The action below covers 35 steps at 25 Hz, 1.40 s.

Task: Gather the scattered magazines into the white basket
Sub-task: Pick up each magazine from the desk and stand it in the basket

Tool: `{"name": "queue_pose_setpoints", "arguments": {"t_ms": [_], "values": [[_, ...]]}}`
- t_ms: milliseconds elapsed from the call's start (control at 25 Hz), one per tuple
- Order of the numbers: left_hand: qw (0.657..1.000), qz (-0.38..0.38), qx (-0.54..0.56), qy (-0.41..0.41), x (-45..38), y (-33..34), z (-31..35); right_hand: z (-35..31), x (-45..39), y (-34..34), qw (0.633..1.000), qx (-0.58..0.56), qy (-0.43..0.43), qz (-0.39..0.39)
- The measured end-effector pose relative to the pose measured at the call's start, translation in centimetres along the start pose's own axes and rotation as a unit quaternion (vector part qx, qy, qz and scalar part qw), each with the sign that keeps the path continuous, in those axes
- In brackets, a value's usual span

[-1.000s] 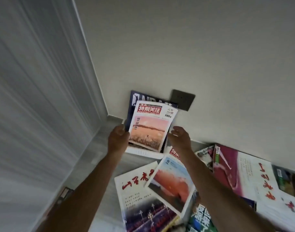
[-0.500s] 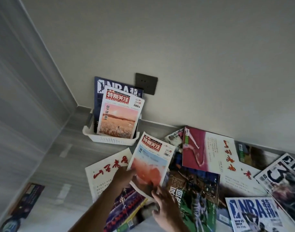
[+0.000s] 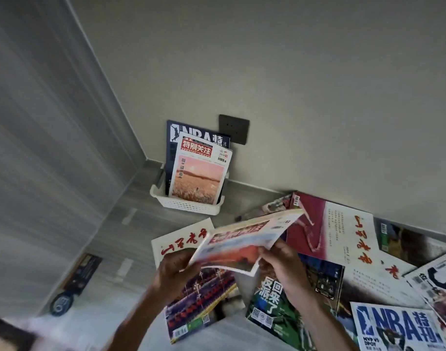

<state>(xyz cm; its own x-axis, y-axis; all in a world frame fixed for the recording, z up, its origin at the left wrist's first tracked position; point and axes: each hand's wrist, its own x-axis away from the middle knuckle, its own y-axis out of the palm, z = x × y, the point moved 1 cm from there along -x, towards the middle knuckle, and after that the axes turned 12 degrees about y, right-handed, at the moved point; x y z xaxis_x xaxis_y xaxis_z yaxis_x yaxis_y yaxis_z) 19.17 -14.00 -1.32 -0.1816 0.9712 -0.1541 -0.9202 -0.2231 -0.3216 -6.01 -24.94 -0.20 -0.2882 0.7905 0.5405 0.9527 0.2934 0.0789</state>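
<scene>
Both hands, left hand [image 3: 177, 268] and right hand [image 3: 283, 260], grip a lifted magazine [image 3: 242, 240]: red title band, sunset cover, tilted nearly flat, motion-blurred.

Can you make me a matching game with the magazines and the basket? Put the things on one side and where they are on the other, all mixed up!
Things:
1. sunset magazine
2. dark blue NBA magazine
3. white basket
4. green magazine

Places:
A. on the floor, in the corner by the wall
B. lying flat on the floor, under the right hand
C. held up off the floor by the left hand and the right hand
D. standing in the basket, at the back

Pairs: 1-C, 2-D, 3-A, 4-B
</scene>
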Motion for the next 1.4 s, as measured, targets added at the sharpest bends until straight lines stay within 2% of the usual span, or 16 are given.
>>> {"name": "queue_pose_setpoints", "arguments": {"t_ms": [80,160,240,400,440,560,680,840,1080,1160,1280,1400], "values": [[0.996,0.080,-0.035,0.012,-0.8,-1.5,0.1,-0.5,0.0,1.4,0.998,0.060,-0.026,0.003],[0.990,0.119,-0.076,0.022,-0.7,-2.1,-0.3,0.4,0.3,3.3,0.983,0.172,-0.065,0.014],[0.981,0.134,-0.137,-0.013,0.1,-1.9,-1.5,1.8,0.6,4.8,0.958,0.261,-0.102,0.061],[0.960,0.164,-0.189,-0.123,-0.6,-2.7,-1.6,1.5,0.0,6.9,0.950,0.257,-0.140,0.113],[0.960,0.170,-0.186,-0.122,-1.9,-3.7,-0.9,0.1,-0.5,7.6,0.955,0.237,-0.140,0.107],[0.971,0.181,-0.148,-0.050,-7.9,-7.7,2.6,-6.4,-3.3,10.3,0.975,0.129,-0.159,0.088],[0.967,0.197,-0.157,-0.029,-15.6,-10.9,5.1,-12.9,-8.0,12.7,0.972,0.111,-0.161,0.133],[0.963,0.178,-0.194,-0.063,-22.0,-12.9,3.8,-16.3,-13.9,14.9,0.969,0.109,-0.131,0.177],[0.962,0.144,-0.206,-0.103,-23.2,-12.7,-1.6,-14.8,-18.1,15.7,0.972,0.135,-0.062,0.180],[0.969,0.133,-0.174,-0.119,-23.2,-12.6,-3.0,-14.2,-18.7,15.5,0.973,0.149,-0.035,0.173],[0.974,0.129,-0.093,-0.161,-20.6,-12.1,-5.0,-11.7,-17.3,14.7,0.965,0.174,-0.004,0.197],[0.959,0.085,-0.097,-0.252,-12.0,-8.8,-8.2,-4.7,-12.6,13.3,0.957,0.199,-0.007,0.213]]}}
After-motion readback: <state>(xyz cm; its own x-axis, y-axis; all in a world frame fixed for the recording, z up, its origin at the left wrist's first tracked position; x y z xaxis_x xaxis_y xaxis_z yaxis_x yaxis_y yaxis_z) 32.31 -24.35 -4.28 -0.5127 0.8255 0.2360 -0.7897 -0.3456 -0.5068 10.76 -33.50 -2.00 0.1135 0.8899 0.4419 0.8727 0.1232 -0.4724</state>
